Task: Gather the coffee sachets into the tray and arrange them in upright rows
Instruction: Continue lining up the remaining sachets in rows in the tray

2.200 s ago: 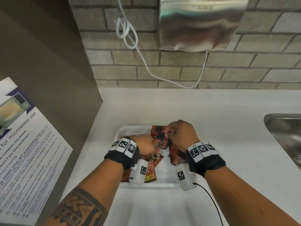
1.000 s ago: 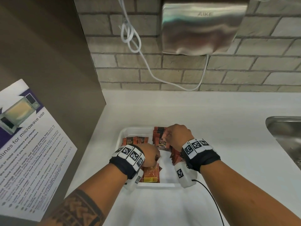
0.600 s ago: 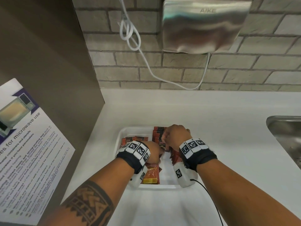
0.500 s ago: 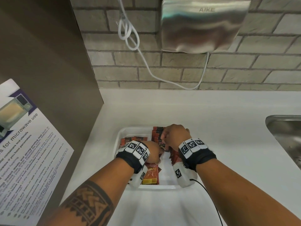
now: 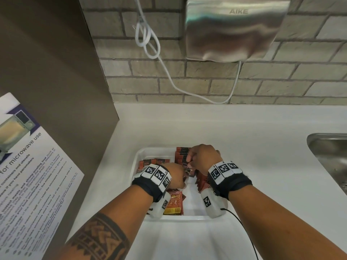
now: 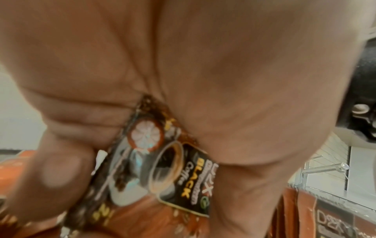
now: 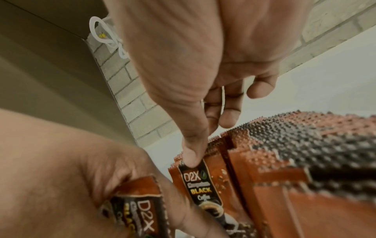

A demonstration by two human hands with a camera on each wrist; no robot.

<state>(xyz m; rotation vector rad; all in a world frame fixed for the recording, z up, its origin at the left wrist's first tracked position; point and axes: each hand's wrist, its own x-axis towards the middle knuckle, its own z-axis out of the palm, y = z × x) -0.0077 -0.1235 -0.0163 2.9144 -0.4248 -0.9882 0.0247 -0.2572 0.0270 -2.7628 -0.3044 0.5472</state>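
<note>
**A:** Where are the sachets?

**B:** In the white tray (image 5: 138, 158), low in the centre of the head view, sitting on the white surface (image 5: 244, 147). An upright row of coffee sachets (image 5: 181, 152) stands at the tray's upper middle, a second batch (image 5: 201, 182) leans under the right wrist, a few lie at the tray's upper left (image 5: 148, 163), and one flat sachet (image 5: 173, 203) lies near the tray's lower edge.

**A:** And the right hand?

**B:** The right hand (image 5: 203, 156) is above the upright row. In the right wrist view its thumb presses the top edge of a standing sachet (image 7: 200, 182), with the fingers (image 7: 228, 116) curled behind; it pinches that sachet.

**A:** The left?

**B:** The left hand (image 5: 175, 175) is just left of it, inside the tray. The left wrist view shows its fingers (image 6: 67, 169) and thumb clamped on a black-labelled sachet (image 6: 173, 170), blurred but readable as black coffee. The two hands are close together, nearly touching.

**A:** Anything around?

**B:** A steel hand dryer (image 5: 234, 29) on the brick wall at upper right, its white cord (image 5: 148, 40) looped to the left, a sink (image 5: 330, 158) at the right edge, and a microwave notice (image 5: 28, 175) at the left.
</note>
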